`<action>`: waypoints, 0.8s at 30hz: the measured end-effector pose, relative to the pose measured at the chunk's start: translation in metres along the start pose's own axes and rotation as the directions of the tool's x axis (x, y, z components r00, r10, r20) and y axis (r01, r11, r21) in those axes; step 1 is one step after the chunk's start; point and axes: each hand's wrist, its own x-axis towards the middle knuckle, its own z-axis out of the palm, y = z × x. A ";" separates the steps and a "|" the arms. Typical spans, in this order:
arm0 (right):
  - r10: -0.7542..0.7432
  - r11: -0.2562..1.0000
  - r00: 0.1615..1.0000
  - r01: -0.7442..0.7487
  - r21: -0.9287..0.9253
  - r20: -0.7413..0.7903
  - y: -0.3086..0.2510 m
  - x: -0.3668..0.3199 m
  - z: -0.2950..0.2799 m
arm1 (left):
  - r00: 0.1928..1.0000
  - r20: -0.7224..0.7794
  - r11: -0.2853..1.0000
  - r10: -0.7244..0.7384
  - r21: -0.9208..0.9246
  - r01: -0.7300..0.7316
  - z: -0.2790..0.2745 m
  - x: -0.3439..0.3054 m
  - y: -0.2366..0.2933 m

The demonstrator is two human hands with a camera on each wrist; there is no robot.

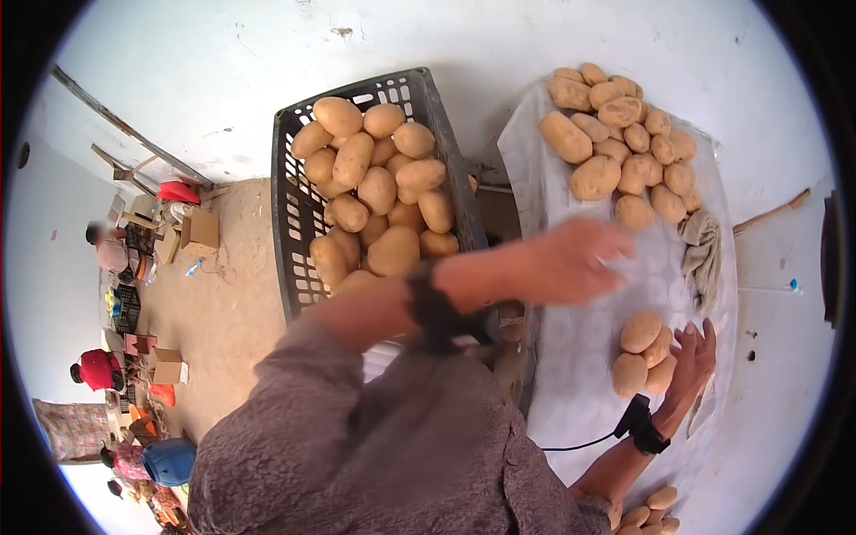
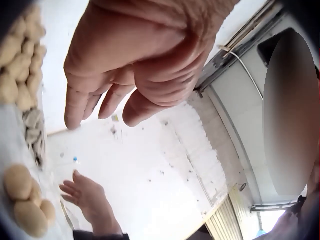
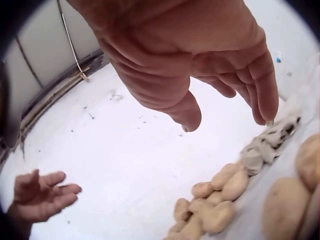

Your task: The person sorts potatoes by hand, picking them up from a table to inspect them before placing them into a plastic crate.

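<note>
Blurred in the head view, my left hand [image 1: 580,259] hangs above the white-covered table [image 1: 571,339], between the crate and a pile of potatoes [image 1: 620,134]. Its fingers [image 2: 75,102] point loosely downward in the left wrist view, with nothing held. My right hand [image 1: 694,361] is beside a small group of potatoes [image 1: 642,332], fingers apart and slightly bent; whether it touches them I cannot tell. In the right wrist view its fingers [image 3: 262,85] hold nothing, and the same potatoes [image 3: 285,207] show at the right edge.
A black crate [image 1: 287,214] of potatoes stands left of the table. A crumpled grey cloth [image 1: 702,254] lies near the table's wall side. More potatoes [image 1: 655,513] are at the bottom. People [image 1: 98,370], cardboard boxes [image 1: 200,230] and a blue barrel [image 1: 169,461] are far left.
</note>
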 end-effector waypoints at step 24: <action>-0.464 0.884 0.445 0.292 0.366 0.766 -0.233 -0.049 0.301 | 0.822 -0.113 0.642 -0.558 0.569 0.514 -0.159 -0.082 -0.225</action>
